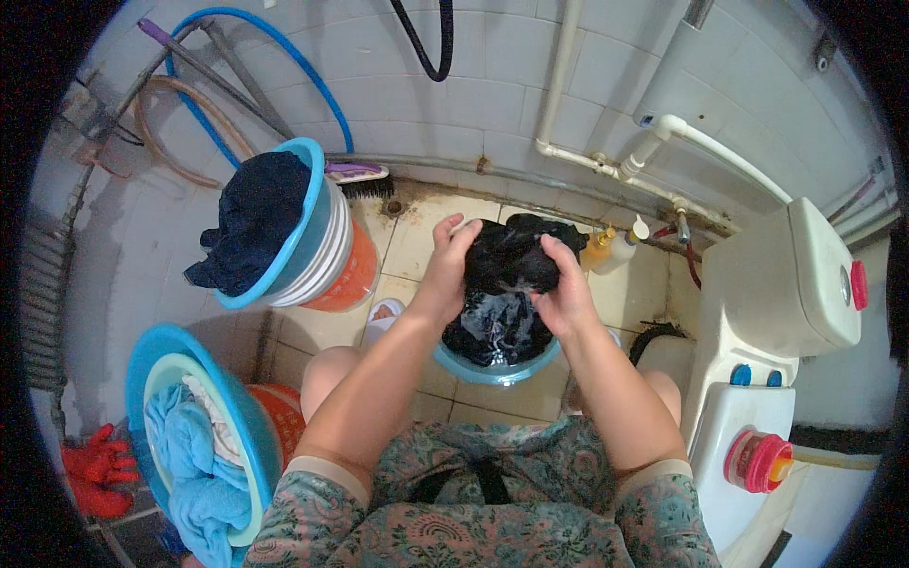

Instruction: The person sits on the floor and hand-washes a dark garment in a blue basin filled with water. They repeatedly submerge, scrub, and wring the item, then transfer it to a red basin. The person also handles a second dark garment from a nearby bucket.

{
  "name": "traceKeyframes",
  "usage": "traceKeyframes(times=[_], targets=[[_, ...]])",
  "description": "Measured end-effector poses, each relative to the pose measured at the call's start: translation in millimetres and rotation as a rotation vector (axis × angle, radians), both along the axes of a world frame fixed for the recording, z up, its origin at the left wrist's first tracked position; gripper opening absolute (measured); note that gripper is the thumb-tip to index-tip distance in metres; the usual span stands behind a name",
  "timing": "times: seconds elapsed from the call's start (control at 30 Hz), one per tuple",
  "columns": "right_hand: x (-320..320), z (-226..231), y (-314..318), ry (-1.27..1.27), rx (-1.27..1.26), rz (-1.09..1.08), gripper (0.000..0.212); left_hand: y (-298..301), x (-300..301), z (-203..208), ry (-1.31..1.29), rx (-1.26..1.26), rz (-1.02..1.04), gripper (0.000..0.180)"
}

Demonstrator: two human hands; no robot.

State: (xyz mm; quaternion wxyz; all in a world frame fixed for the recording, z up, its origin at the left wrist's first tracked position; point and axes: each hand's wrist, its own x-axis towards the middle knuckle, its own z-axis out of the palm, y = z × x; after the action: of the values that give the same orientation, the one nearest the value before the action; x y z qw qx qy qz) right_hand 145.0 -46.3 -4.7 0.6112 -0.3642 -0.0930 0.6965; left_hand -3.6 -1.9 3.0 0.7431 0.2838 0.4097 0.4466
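Between my two hands a wet black garment [511,254] is held up, bunched, above a light blue basin [499,371]. My left hand [448,265] grips its left side and my right hand [566,292] its right side, thumbs on top. More dark cloth [497,328] lies in the basin in water with some suds. Part of the basin's rim is hidden behind the garment and my hands. What kind of garment it is does not show.
At the left, a blue basin [315,189] with dark clothes tops stacked buckets. Nearer stands another blue basin [142,379] with light blue cloth, beside red gloves [99,464]. Pump bottles [620,251] stand beyond the washing basin. A toilet [757,284] is at the right; a brush [365,180] lies by the wall.
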Motion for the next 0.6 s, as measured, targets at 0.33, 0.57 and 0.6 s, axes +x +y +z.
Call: traceKeyframes(times=[0.33, 0.57, 0.6], targets=[[4, 18, -9, -0.129, 0.219, 0.113, 0.029, -13, 5, 7, -0.516, -0.265, -0.326, 0.046], [4, 14, -3, -0.043, -0.019, 0.09, 0.036, -6, 6, -12, -0.35, -0.256, -0.072, 0.032], [3, 16, -4, -0.026, -0.06, 0.101, 0.037, -7, 7, -12, -0.342, -0.289, -0.036, 0.03]])
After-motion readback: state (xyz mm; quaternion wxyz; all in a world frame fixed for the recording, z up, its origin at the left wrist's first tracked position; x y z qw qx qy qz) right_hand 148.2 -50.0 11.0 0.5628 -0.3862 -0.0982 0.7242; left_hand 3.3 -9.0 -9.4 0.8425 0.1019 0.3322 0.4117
